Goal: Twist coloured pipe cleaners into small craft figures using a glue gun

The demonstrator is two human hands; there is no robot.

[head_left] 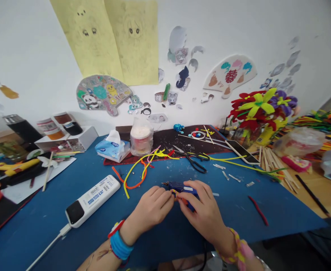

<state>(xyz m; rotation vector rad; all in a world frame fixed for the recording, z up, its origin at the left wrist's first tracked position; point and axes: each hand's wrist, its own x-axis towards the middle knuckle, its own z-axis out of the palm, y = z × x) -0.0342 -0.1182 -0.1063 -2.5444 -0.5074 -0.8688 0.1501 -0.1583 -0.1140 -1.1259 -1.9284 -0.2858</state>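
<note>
Above the blue table mat, my left hand and my right hand meet at the fingertips. Between them is a small yellow and orange piece, pinched by both hands and partly covered by the fingers. A blue glue gun lies just behind the fingers, its nozzle pointing left; my right hand hides part of it. Whether that hand touches the gun is unclear.
Black scissors and yellow and orange pipe cleaners lie behind the hands. A white power bank with a cable is at left, a red stem at right. Farther back are tissues, a phone and fuzzy flowers.
</note>
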